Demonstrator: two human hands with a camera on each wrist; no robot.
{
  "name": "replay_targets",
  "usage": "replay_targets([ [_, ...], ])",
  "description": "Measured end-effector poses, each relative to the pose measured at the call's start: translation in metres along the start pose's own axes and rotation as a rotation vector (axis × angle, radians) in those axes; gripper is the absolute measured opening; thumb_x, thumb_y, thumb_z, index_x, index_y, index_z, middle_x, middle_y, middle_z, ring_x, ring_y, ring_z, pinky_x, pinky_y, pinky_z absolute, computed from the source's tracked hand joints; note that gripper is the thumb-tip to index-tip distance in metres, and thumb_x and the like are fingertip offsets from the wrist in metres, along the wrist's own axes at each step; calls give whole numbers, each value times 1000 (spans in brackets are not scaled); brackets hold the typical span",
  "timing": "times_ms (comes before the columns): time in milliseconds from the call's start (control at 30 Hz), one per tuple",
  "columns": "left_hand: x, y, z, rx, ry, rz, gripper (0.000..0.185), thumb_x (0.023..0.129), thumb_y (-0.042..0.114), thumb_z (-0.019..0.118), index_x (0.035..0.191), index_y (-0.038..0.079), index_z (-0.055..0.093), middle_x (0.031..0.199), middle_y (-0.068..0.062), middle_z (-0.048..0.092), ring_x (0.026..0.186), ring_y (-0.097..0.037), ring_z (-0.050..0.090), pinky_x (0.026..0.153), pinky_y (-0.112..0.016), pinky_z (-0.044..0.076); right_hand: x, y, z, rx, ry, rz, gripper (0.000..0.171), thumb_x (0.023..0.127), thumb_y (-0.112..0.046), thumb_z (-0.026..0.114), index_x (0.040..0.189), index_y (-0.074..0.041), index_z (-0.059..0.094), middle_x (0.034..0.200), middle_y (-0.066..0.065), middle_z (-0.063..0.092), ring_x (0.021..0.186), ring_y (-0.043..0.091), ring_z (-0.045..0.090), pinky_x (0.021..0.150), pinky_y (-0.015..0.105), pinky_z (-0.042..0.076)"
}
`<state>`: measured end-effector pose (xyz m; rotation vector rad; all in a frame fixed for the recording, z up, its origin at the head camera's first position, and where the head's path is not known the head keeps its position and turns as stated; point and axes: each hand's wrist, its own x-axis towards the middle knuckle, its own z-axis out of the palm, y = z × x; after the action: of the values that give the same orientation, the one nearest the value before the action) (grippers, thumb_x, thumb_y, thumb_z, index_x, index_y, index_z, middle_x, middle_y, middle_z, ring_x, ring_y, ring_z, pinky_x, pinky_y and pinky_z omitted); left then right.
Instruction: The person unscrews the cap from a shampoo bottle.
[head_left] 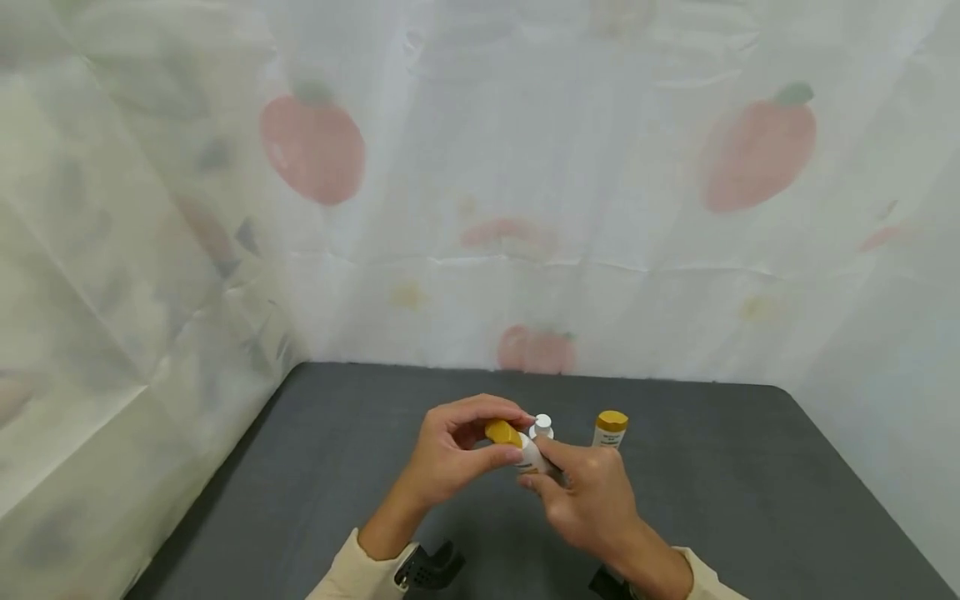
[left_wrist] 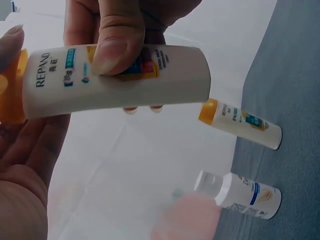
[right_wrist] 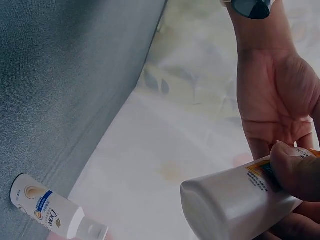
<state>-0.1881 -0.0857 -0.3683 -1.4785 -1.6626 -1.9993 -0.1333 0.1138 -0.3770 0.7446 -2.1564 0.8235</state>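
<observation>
Held bottle (left_wrist: 120,92): brand in dark capitals, REPAND, last letter perhaps O; Chinese characters beneath name; smaller coloured print too blurred to read, part of label hidden by fingers (left_wrist: 117,40). Yellow-capped bottle (left_wrist: 242,125), right on counter (head_left: 322,467): same brand lettering, tiny, barely legible; lines under it unreadable. White-capped bottle (right_wrist: 52,207), left of it on counter: "Dove" in dark blue, small emblem beside name; characters on blue band too small to make out.
</observation>
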Motion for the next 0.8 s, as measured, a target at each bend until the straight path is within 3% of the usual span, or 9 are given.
replay_targets([
  [100,3,-2,3,-10,0,41,28,92,-7,73,120,-12,69,113,-33,69,109,-18,73,85,-29,64,0,0,0,7,2,-1,32,67,-8,95,91,-14,75,73,-5,76,52,-8,56,51,8,43],
  [300,7,-5,12,-74,22,137,27,93,-15,68,119,-13,71,125,-8,76,113,-16,75,88,-35,65,-1,-1,-1,16,-17,13,28,70,-10,94,92,-14,76,74,-4,77,53,-7,59,51,7,43],
  [400,8,-5,16,-54,36,147,20,91,-16,68,111,-13,74,116,-16,78,110,-16,76,85,-38,66,-2,-1,-1,29,-21,17,28,71,-10,93,96,-12,79,71,-5,76,51,-10,55,50,7,42],
  [533,6,0,17,15,50,74,17,91,-11,73,108,-12,75,106,-31,71,106,-15,75,83,-36,66,-1,-2,-1,32,-23,29,27,72,-10,93,94,-12,78,66,-8,71,50,-12,51,49,6,40],
  [667,1,6,12,-5,0,-4,26,97,-6,68,122,-12,69,117,-34,67,114,-17,71,90,-31,63,-1,-3,-3,23,-25,48,29,70,-10,94,93,-13,77,71,-6,75,53,-11,55,51,7,42],
  [800,0,9,4,-69,-79,-14,34,103,-4,59,135,-14,60,128,-37,60,125,-18,66,98,-29,60,1,-4,-5,25,-41,82,32,70,-9,94,97,-11,78,76,-2,78,56,-10,57,53,9,46],
])
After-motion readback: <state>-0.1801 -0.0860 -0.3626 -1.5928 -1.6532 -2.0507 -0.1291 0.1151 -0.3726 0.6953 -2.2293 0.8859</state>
